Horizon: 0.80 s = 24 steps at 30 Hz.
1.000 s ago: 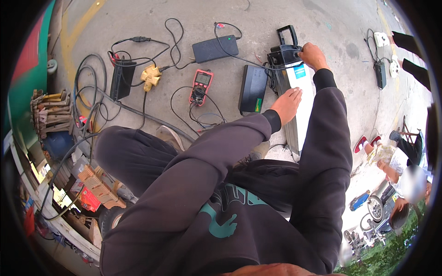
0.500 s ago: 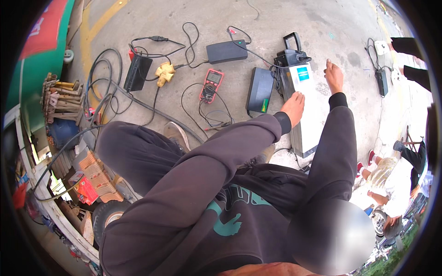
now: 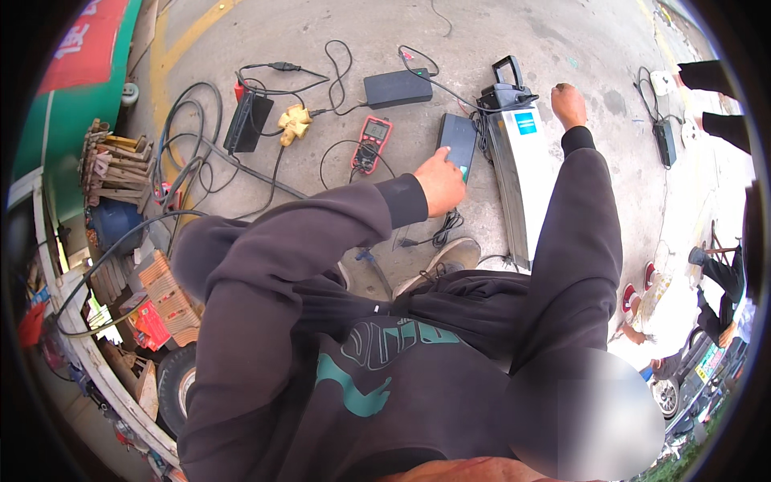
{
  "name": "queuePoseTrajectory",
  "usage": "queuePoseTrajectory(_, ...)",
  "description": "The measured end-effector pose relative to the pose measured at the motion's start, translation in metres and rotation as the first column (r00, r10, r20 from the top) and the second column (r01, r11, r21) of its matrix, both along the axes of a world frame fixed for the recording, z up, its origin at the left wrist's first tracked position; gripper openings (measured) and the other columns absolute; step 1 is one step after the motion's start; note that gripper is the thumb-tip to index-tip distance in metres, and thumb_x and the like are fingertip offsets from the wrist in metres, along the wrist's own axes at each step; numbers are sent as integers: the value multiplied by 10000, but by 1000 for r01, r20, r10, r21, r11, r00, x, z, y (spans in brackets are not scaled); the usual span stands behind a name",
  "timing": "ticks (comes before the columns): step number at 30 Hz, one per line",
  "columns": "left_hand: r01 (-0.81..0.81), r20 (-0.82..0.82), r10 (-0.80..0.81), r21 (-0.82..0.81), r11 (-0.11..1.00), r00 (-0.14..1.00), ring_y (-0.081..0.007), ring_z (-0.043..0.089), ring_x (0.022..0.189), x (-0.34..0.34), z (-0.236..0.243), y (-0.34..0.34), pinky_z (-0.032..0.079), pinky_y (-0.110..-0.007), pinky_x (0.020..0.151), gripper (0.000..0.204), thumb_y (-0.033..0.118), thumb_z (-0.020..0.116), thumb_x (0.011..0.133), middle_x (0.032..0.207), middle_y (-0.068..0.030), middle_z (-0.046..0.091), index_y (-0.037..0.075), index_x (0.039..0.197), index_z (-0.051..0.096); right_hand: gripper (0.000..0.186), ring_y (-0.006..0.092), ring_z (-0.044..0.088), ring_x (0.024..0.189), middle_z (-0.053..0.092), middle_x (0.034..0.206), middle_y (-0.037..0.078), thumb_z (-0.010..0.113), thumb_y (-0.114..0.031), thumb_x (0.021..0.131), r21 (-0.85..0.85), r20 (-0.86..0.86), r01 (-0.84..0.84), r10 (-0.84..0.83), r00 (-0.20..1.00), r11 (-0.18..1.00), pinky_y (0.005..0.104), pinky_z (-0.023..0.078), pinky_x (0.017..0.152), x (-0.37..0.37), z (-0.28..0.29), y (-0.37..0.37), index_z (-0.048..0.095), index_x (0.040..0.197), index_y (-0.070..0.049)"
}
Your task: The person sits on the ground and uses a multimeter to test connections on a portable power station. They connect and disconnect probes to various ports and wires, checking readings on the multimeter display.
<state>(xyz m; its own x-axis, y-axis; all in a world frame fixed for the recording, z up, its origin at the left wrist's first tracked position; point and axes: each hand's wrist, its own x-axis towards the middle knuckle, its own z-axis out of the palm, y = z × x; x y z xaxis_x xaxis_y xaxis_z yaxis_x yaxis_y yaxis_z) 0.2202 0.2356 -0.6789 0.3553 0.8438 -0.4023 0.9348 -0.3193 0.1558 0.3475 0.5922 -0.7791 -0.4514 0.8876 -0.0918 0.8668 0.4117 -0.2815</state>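
Observation:
My left hand [image 3: 438, 183] reaches across to the black charger [image 3: 455, 135], index finger extended over its lower part and other fingers partly curled. My right hand [image 3: 569, 103] is closed above the concrete, just right of the long silver battery case [image 3: 516, 177]; its palm side is hidden. A cord runs into the black handled top [image 3: 506, 95] of that case. A red multimeter [image 3: 372, 145] with leads lies left of the charger, and a second charger [image 3: 396, 87] sits behind it. A yellow socket block [image 3: 294, 124] joins cables beside an upright black unit [image 3: 249, 120].
Tangled cables [image 3: 185, 108] spread to the left, near bundled wood [image 3: 112, 165], a blue container [image 3: 112, 225] and a tyre [image 3: 175, 386]. More chargers [image 3: 665, 143] lie far right. Other people's arms or legs [image 3: 715, 79], a seated person [image 3: 642, 305] and vehicles occupy the right edge.
My left hand has moved left from the silver case to the charger. My right hand left the case's plug earlier and has since moved slightly up and left, fingers more curled.

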Motion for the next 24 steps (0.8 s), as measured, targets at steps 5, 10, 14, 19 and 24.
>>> queuePoseTrajectory(5,-21,-105,-1,-201,979,994,-293,663,998,-54,57,-67,450,-526,977,243,210,632,849,1031,-130,698,45,991,740,488,386,648,1138,710,1167,198,601,-363,937,57,-170,63,-53,984,996,458,501,969,-37,66,-22,642,1283,-21)
queuePoseTrajectory(10,22,-41,-35,-289,957,999,-259,660,948,-54,50,-101,465,-466,928,240,218,627,845,1007,-118,696,61,976,751,408,401,662,1054,697,1112,234,599,-279,970,-84,-114,-463,453,884,882,447,523,898,-72,157,-100,621,1263,5)
queuePoseTrajectory(14,124,161,-97,-165,978,982,-231,650,980,-30,10,-110,464,-452,916,243,215,612,848,1008,-86,702,89,997,756,340,372,660,1030,659,1098,184,657,-245,938,-444,-58,-734,801,596,514,435,541,887,-75,208,-224,616,1195,-27)
queuePoseTrajectory(19,-181,413,153,29,983,898,-241,622,1064,-36,-7,-102,444,-443,850,248,192,586,880,1056,-71,690,99,1054,736,357,257,685,944,673,1014,105,662,-121,813,-371,3,-845,910,414,385,393,554,740,-95,221,-322,609,1148,-10)
queuePoseTrajectory(24,-138,256,142,-35,990,956,-256,638,975,-48,-14,-121,431,-425,871,245,185,578,880,1017,-84,693,78,1023,745,76,257,671,786,671,839,84,627,-87,891,-282,134,-856,901,412,433,344,529,670,-99,188,-324,619,883,-12)
